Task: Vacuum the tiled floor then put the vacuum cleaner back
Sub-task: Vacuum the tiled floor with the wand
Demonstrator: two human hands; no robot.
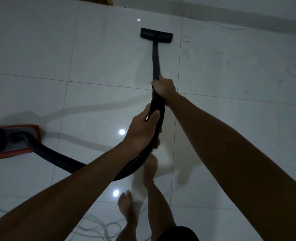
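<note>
Two bare feet [126, 206] stood nearest you on the glossy tiled floor [39, 49], with a loose tangle of cord [95, 226] lying just behind them. Your left hand [140, 129] was curled round the curved handle where the ribbed hose [60, 159] joined it, and your right hand [164, 86] was wrapped tight on the black tube [155, 58] a little further up — both clamped, neither slack. Off to your left sat the red vacuum cleaner [13, 141], the hose looping from it across the tiles to your hands. Furthest out, the flat floor head [156, 35] rested on the tile near the wall [248, 13]. I'd judge the tube stiff and light, the hose soft and springy, the canister the heavy part — so steer from the tube, and mind the slick floor and that cord.
</note>
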